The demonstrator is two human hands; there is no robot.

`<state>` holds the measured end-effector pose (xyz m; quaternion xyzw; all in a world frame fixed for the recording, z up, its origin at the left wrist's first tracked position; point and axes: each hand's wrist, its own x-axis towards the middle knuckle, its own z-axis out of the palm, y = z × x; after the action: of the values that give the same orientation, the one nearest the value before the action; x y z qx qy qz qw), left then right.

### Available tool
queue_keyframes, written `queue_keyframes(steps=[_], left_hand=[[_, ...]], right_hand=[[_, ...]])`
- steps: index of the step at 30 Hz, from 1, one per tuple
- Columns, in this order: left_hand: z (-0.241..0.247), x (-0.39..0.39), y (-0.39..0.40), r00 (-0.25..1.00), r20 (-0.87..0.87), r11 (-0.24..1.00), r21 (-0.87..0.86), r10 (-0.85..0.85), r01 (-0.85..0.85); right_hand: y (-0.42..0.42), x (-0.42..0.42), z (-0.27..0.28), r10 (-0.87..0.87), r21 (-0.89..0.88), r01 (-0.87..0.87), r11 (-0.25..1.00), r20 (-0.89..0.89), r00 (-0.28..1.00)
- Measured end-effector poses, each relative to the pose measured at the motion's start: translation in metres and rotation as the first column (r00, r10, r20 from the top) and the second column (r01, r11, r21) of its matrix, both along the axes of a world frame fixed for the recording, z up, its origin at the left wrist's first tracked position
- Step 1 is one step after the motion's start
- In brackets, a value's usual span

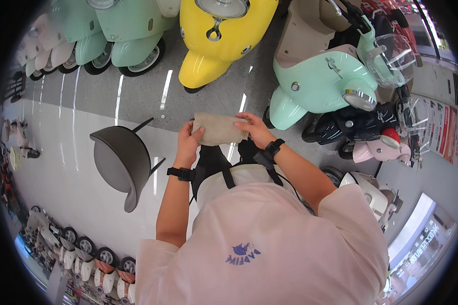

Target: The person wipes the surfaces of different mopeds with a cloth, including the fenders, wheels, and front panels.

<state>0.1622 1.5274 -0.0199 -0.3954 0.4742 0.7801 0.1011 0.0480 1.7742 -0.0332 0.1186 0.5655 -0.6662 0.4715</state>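
A folded beige cloth [219,129] is stretched between my two hands in front of my waist. My left hand [189,139] grips its left edge, thumb on top. At the other end, my right hand [253,127] pinches the upper right part, with thumb and fingers on the fabric. Both wrists wear black straps. Beyond the cloth stands a glossy yellow scooter [221,38], its front fender pointing towards me. A mint-green scooter [320,82] with a round chrome-rimmed headlight is to the right of it.
A grey chair [120,164] stands on the light tiled floor to my left. Several mint and pink scooters line the upper left. A black scooter [355,124] and a small pink scooter [381,151] stand at the right. More scooters [86,263] are parked at the lower left.
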Motion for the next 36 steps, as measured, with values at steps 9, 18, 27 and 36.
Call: queue_keyframes(steps=[9,18,27,36], left_hand=[[-0.112,-0.02,0.069,0.969,0.116,0.975,0.021,0.219,-0.222],[-0.334,-0.031,0.062,0.937,0.211,0.959,-0.017,0.28,-0.282],[-0.534,-0.041,0.012,0.986,-0.049,0.839,-0.52,0.159,-0.161],[-0.572,-0.105,-0.046,0.902,-0.16,-0.342,-0.887,-0.401,-0.309]], right_hand=[[0.034,-0.01,-0.129,-0.24,0.052,0.234,0.971,0.189,0.952],[0.015,-0.004,-0.348,-0.439,0.037,0.448,0.893,0.288,0.851],[-0.07,-0.006,-0.551,-0.323,0.054,0.339,0.939,-0.2,0.925],[-0.21,-0.048,-0.606,-0.291,-0.211,0.316,0.925,-0.928,0.232]])
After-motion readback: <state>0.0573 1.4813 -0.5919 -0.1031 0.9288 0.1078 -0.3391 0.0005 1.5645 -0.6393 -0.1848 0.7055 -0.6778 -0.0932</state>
